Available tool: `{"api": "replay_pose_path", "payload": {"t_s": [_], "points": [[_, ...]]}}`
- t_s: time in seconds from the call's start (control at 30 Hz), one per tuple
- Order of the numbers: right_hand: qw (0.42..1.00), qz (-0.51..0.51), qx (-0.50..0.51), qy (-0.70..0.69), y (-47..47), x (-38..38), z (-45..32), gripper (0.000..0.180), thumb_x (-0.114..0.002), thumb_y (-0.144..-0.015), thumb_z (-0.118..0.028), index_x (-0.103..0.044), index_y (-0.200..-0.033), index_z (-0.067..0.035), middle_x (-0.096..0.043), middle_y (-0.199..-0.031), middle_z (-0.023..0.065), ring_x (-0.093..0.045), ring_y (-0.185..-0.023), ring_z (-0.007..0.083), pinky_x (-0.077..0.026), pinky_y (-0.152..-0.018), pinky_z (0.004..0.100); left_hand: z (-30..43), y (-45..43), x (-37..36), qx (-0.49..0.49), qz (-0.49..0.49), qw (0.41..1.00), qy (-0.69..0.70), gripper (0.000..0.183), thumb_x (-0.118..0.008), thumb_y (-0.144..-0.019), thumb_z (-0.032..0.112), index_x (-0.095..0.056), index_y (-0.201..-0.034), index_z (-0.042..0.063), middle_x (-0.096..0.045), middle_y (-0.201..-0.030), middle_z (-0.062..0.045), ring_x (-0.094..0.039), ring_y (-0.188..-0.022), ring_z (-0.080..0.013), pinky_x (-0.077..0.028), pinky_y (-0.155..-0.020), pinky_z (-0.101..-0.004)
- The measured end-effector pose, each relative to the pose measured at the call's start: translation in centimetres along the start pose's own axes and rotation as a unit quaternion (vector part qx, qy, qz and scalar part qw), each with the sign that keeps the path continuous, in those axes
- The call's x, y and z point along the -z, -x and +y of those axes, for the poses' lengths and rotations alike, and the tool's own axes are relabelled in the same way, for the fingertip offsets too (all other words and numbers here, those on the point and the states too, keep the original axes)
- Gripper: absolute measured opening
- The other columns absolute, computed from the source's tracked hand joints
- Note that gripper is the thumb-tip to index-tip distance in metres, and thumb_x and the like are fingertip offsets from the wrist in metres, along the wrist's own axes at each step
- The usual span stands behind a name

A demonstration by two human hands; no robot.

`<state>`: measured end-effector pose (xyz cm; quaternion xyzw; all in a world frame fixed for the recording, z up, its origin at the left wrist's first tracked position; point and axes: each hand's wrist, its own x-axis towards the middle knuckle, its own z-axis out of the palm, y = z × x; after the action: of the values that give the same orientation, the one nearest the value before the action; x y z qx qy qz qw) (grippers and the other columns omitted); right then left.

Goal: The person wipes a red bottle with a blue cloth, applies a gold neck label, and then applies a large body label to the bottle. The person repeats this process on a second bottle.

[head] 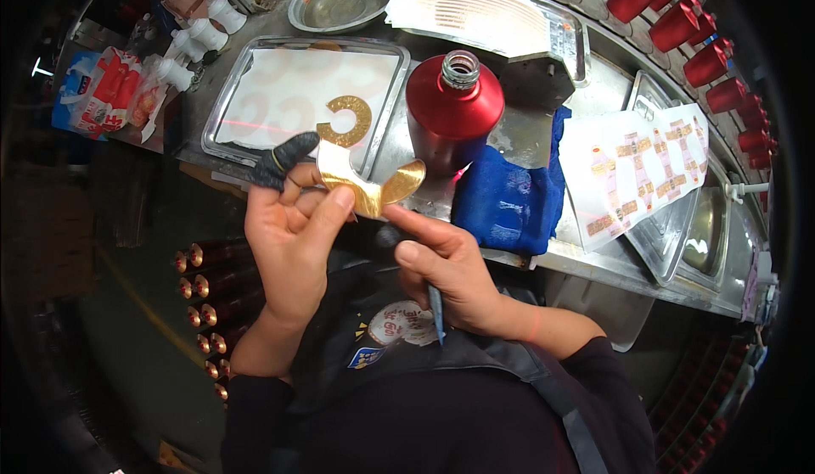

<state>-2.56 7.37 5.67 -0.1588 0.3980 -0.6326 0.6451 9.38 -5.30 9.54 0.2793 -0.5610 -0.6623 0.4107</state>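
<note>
My left hand (290, 238), with a black cover on one finger, pinches a curved gold foil label (364, 195) between thumb and fingers. One part of the label shines white and its other end flares upward. My right hand (452, 270) has its index fingertip at the label's lower edge. Its curled fingers hold a thin, blue-grey pointed tool (437, 312), whose kind I cannot tell. Just beyond the hands stands a red glass bottle (446, 114), upright and uncapped. Another gold C-shaped label (356, 131) lies on white paper in a metal tray (213, 136).
A folded blue cloth (509, 203) lies right of the bottle, beside a printed label sheet (637, 175). Behind are a metal basin (344, 0) and stacked sheets (471, 12). Red bottles (675, 25) line the far right; several gold-ended bottles (200, 283) sit low left.
</note>
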Motion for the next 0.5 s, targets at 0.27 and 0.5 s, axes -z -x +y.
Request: {"api": "replay_pose_path", "payload": {"t_s": [0.27,0.5], "points": [[0.993,0.021,0.088,-0.076,1.5,1.4,-4.0,0.029,-0.073,-0.09,-0.02,-0.058,-0.111,-0.005,-0.06,-0.072,0.0011,-0.051,-0.053,0.0067,-0.038,-0.047,0.0197,-0.6,2.7,-4.0,-0.035,-0.081,0.995,0.044,0.055,-0.06,-0.088,-0.013,-0.036,-0.137,-0.004,-0.056,-0.121,-0.015,-0.068,-0.098,-0.0153,-0.054,-0.085,-0.0249],[0.996,-0.005,-0.034,-0.082,2.0,2.3,-4.9,0.022,-0.069,-0.094,-0.021,-0.058,-0.106,-0.007,-0.057,-0.077,0.0001,-0.047,-0.048,0.0071,-0.038,-0.049,0.0215,-1.0,2.2,-4.5,-0.065,-0.111,0.992,-0.006,0.052,-0.06,-0.088,-0.015,-0.044,-0.135,0.0,-0.06,-0.113,-0.009,-0.068,-0.101,-0.0191,-0.056,-0.085,-0.0303]]}}
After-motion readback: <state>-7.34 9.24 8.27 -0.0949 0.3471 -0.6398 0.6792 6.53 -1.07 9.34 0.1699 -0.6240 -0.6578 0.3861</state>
